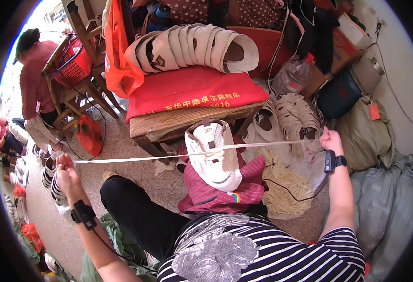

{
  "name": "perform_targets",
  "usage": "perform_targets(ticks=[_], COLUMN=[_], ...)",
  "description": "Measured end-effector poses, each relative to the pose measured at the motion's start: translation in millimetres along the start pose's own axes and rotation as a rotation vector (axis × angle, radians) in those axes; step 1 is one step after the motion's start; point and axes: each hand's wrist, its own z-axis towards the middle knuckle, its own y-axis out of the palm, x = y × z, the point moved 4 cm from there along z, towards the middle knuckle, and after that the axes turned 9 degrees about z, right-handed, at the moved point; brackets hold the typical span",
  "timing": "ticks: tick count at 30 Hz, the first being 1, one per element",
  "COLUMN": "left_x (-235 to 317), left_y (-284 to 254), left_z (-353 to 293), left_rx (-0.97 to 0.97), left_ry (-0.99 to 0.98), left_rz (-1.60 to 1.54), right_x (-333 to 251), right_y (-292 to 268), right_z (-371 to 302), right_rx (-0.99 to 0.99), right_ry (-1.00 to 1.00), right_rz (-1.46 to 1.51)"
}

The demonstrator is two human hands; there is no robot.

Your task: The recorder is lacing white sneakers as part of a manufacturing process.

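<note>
A long white shoelace (131, 160) is pulled taut from side to side in front of me. Its left end is pinched in my left hand (67, 173), far out to the left. At the other side my right hand (331, 140) is closed on the right end. Between the hands the lace crosses the opening area of a white shoe upper (218, 172); whether it passes through eyelets I cannot make out. The upper rests on a maroon striped cloth (251, 181) on my lap, touched by neither hand.
A wooden bench (192, 121) ahead carries a red bag (192, 84) and a row of nested shoe uppers (183, 49). More uppers (295, 115) and a heap of pale laces (284, 188) lie at right. Grey sacks (380, 197) stand beside my right arm. A person (39, 70) sits far left.
</note>
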Motion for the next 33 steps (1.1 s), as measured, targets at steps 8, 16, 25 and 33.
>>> perform_targets(ticks=[8,16,25,33], left_x=[-63,-119,-136,-138], left_y=[162,207,202,208], left_z=[-232,-309,-339,-336], left_rx=[-0.72,-0.855,-0.895,-0.968], left_ry=[-0.205,-0.312,-0.46,-0.448], left_rz=[0.474,0.359,0.477,0.578], right_x=[156,256,253,258], right_y=[88,220,235,255], right_z=[-100,-217,-240,-263], right_rx=[-0.335,-0.977,-1.105,-1.292], right_ry=[-0.034,-0.089,-0.309,-0.994], right_rz=[-0.814,-0.811,-1.205,-1.644])
